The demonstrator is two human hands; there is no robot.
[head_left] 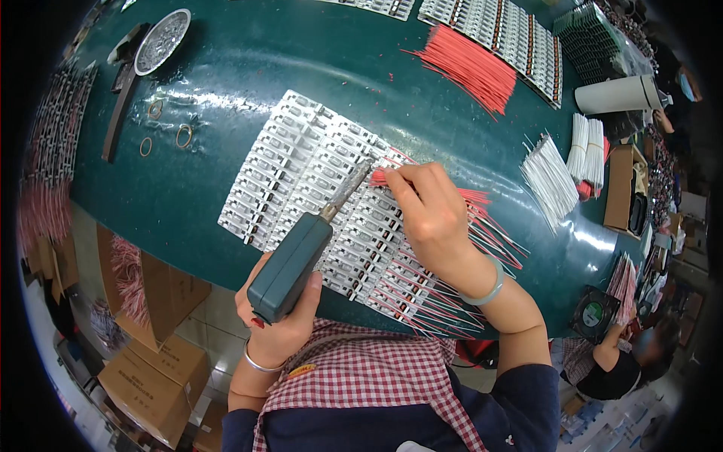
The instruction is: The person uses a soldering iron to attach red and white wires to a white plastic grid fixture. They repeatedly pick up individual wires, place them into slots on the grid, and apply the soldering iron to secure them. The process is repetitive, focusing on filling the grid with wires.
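My left hand (pixel 290 320) is wrapped round the handle of a dark green soldering gun (pixel 292 264). The gun's metal tip points up and right, reaching close to the fingertips of my right hand (pixel 437 218). That hand is closed, pinching a bunch of thin red wires (pixel 378 178) over a panel of small white boards (pixel 290 151). The bunch passes beneath my palm, its far ends showing to the right. Along the panel's right side, red and white wires (pixel 444 309) fan out from the boards. Whether the tip touches a board cannot be made out.
A metal dish (pixel 163 43) sits at the far left, above a dark bar (pixel 120 117) and loose rings (pixel 184 135). Red wires (pixel 471 68) lie by more panels (pixel 520 45) at the back. White wire bundles (pixel 550 177), a white bottle (pixel 617 96) and a small fan (pixel 595 313) are on the right.
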